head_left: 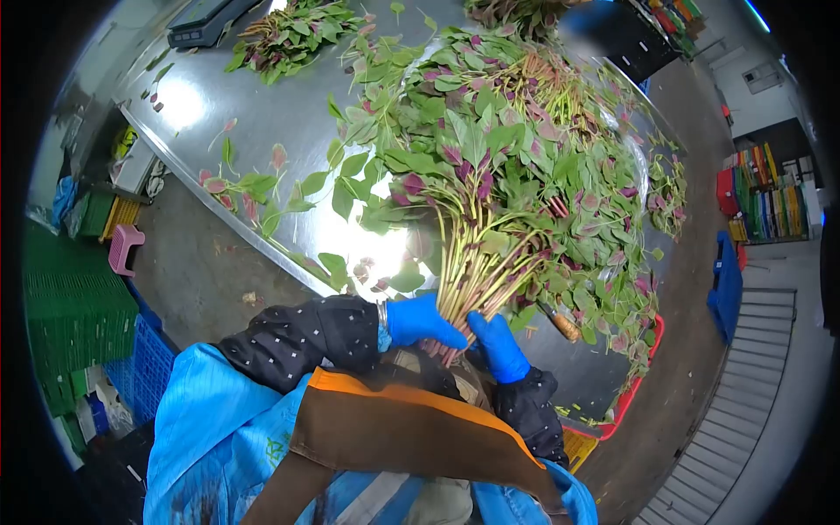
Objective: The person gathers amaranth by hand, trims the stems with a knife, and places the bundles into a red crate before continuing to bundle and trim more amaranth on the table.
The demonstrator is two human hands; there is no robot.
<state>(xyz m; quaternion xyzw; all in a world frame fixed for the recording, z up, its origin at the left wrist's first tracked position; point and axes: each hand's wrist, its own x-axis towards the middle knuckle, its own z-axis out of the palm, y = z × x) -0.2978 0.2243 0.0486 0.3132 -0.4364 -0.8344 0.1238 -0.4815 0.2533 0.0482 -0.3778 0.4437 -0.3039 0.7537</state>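
Item in hand: a bunch of red-and-green amaranth (477, 188), stems gathered at the bottom, leaves fanning up and away from you over the steel table (254, 114).
Left hand: your left hand (422, 320), in a blue glove, is closed round the stem ends from the left side; the dark dotted sleeve (297, 337) runs back to your body.
Right hand: your right hand (499, 346), also blue-gloved, is wrapped on the same stems from the right, fingers curled; how tightly it presses cannot be told.
Pose: both wrists meet low at the near edge of the table, just above your brown apron (402, 424), with the bunch tilted forward.
Step, as judged: you appear to be squaring up the stems into one bundle; the grip looks settled, not yet tied.
Next move calls for: one hand to keep the stems pinched so they do not splay, leaving the other free.
Loose stock: a large heap of amaranth (560, 114) lies just beyond the bunch; a smaller pile (293, 35) sits at the far left by a scale (203, 22).
Nearby: a wooden-handled tool (560, 322) lies on the table to your right; stray leaves (249, 188) lie scattered along the near left edge.
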